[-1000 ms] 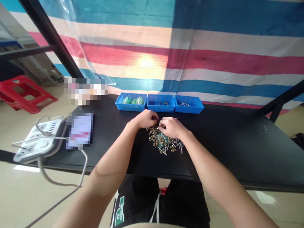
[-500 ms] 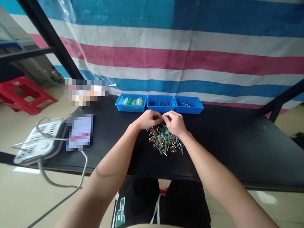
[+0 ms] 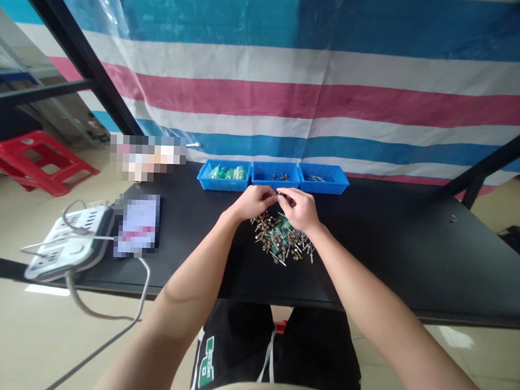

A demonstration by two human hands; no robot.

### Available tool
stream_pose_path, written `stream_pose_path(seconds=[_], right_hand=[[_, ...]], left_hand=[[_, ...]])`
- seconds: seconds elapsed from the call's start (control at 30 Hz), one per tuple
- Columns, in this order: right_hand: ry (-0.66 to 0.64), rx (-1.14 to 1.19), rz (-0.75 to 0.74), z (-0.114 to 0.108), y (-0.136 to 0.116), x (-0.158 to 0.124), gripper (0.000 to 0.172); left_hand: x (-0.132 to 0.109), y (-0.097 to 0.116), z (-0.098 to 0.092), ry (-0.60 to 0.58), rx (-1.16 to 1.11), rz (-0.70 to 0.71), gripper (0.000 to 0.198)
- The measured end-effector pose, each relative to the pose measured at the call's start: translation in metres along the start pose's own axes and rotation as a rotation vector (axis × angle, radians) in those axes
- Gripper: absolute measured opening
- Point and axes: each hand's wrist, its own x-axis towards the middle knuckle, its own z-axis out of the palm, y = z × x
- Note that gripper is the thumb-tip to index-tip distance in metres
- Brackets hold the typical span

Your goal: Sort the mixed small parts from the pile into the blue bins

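Observation:
A heap of small mixed parts point(image 3: 281, 241), brass, silver and green, lies on the black table point(image 3: 390, 251). My left hand point(image 3: 253, 202) and my right hand point(image 3: 300, 209) hover over the heap's far edge with fingertips together, pinching a small dark part point(image 3: 278, 193) between them. Just beyond the hands stand three blue trays: the left blue tray point(image 3: 223, 176) holds green pieces, the middle blue tray point(image 3: 275, 175) a few brass pieces, the right blue tray point(image 3: 322, 178) some silver ones.
A white power strip point(image 3: 66, 242) with cables sits at the table's left edge beside a blurred card point(image 3: 137, 224). A red stool point(image 3: 35, 160) stands on the floor at the left. A striped tarp point(image 3: 332, 78) hangs behind the table.
Both hands have lifted off the heap and shifted towards the trays, fingertips meeting around a small part.

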Motion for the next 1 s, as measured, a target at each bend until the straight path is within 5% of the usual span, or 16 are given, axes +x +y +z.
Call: stream_pose_path(seconds=[1.0], right_hand=[[0.009, -0.017, -0.158, 0.000, 0.009, 0.003, 0.035]], left_hand=[[0.003, -0.008, 0.000, 0.039, 0.033, -0.049, 0.028]])
